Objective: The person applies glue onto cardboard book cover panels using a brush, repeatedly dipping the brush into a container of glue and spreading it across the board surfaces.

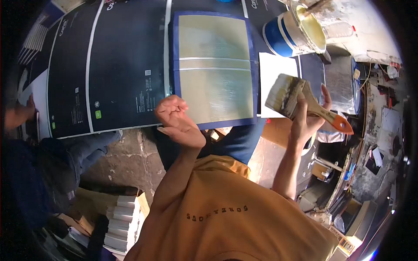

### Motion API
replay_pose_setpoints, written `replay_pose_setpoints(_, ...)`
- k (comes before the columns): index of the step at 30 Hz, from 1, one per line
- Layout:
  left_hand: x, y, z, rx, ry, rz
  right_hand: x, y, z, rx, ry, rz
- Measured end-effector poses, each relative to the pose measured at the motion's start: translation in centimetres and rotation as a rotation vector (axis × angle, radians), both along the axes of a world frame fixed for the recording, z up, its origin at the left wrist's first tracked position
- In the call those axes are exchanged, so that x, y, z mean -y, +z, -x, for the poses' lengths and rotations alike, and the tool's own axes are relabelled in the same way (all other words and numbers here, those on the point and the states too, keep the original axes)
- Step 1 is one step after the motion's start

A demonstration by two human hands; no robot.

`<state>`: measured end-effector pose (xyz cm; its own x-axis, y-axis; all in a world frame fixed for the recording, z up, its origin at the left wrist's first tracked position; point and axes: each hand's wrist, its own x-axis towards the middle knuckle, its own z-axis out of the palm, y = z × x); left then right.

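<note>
A wide brush [287, 93] with a wooden, orange-tipped handle is in my right hand [307, 119], its bristles pointing left over a white sheet [278, 65]. My left hand [176, 119] is raised palm up with its fingers curled, near the lower left corner of a blue-edged cover [254, 104]. Nothing shows clearly in that hand. Two beige boards [213, 39] lie on the cover with a narrow strip between them, and their surface looks wet and shiny.
A blue and white bucket [281, 35] of pale paste stands at the back right, beside a clear bottle [339, 29]. Dark printed panels [126, 56] cover the table. Another person's hand [19, 113] is at the far left. Book stacks [119, 222] stand lower left.
</note>
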<state>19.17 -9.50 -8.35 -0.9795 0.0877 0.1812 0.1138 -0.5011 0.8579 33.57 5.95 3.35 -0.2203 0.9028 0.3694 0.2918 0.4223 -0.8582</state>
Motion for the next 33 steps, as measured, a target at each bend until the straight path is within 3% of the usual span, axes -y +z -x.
replay_pose_setpoints(2,0.1,-0.4,0.1,0.001,-0.023,0.002,3.7,1.0,3.0,-0.111,0.051,0.042)
replay_pose_setpoints(5,0.4,-0.7,0.2,-0.006,-0.038,0.014,7.1,-1.7,5.4,0.052,0.353,0.116)
replay_pose_setpoints(7,0.5,-0.7,0.3,0.003,-0.038,0.025,7.8,-2.8,5.1,0.194,0.429,0.04)
replay_pose_setpoints(8,0.5,-0.7,0.3,0.006,-0.038,0.028,7.4,-3.5,3.8,0.155,0.381,0.142)
replay_pose_setpoints(9,0.4,-0.6,0.3,0.012,-0.037,0.028,6.0,-3.7,1.6,0.254,0.365,-0.014)
replay_pose_setpoints(11,0.2,-0.3,0.2,0.021,-0.028,0.03,4.7,-2.3,-1.3,0.171,0.186,0.171)
replay_pose_setpoints(13,0.0,0.1,0.1,0.022,-0.021,0.034,3.2,-0.4,-3.8,0.361,0.064,0.015)
replay_pose_setpoints(15,0.2,-0.2,0.2,-0.009,-0.051,0.049,3.8,0.9,-2.8,0.035,0.003,0.104)
replay_pose_setpoints(17,0.2,-0.4,0.1,-0.019,-0.075,0.054,5.1,1.7,-2.6,0.236,0.07,-0.026)
replay_pose_setpoints(19,0.1,-0.5,0.2,-0.016,-0.091,0.051,6.8,0.8,-0.7,0.166,0.218,0.136)
replay_pose_setpoints(21,0.2,-0.4,0.1,0.018,-0.08,0.067,5.9,-0.5,-1.6,0.472,0.247,0.077)
replay_pose_setpoints(22,0.2,-0.3,0.2,0.035,-0.064,0.07,5.4,-0.3,-2.1,0.407,0.178,0.202)
replay_pose_setpoints(25,0.0,-0.1,0.1,0.031,-0.059,0.057,1.9,0.1,-5.6,0.499,0.006,-0.013)
replay_pose_setpoints(28,-0.2,0.0,0.1,0.035,-0.075,0.07,1.0,1.6,-4.4,0.085,-0.026,-0.022)
replay_pose_setpoints(31,0.0,0.3,0.0,0.022,-0.1,0.087,3.8,1.5,0.0,-0.057,0.08,0.138)
replay_pose_setpoints(33,0.0,0.5,0.2,0.02,-0.096,0.097,4.5,-0.4,2.3,0.081,0.295,-0.019)
